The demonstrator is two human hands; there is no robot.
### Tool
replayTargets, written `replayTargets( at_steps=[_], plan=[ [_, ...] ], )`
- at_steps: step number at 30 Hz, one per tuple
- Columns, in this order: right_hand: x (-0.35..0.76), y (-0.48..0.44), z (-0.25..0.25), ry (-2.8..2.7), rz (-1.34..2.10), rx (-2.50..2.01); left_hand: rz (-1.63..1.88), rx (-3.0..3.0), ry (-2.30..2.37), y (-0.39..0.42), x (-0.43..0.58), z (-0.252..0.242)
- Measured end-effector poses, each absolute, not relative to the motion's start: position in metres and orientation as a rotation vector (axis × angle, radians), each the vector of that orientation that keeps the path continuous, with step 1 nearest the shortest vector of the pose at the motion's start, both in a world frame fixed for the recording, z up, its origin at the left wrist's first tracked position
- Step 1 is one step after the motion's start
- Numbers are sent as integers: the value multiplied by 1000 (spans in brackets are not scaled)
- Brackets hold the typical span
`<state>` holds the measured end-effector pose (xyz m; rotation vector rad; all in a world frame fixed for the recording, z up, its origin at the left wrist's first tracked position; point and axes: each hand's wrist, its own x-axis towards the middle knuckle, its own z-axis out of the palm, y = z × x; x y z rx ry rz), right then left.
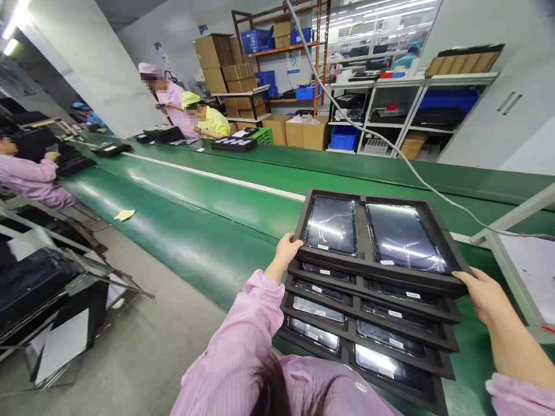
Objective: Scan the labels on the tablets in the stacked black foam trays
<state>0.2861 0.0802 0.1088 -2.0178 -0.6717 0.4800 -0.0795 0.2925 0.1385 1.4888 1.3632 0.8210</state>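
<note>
Gripping the top black foam tray of a staggered stack of black foam trays by its two ends: left hand curled on the left edge, right hand clasped on the right corner. Resting between the two hands, on the near edge of the long green conveyor belt. Holding two dark glossy tablet screens side by side in the top tray's recesses. Trailing overhead, a grey cable.
</note>
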Motion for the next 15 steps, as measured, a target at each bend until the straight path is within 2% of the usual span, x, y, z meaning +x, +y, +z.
replayTargets(
  at_steps=[4,15],
  plan=[
    [278,82,110,-591,614,-1857,843,1381,1239,295,-76,128],
    [260,54,113,-458,651,-1803,940,1174,1118,271,-88,120]
  ],
)
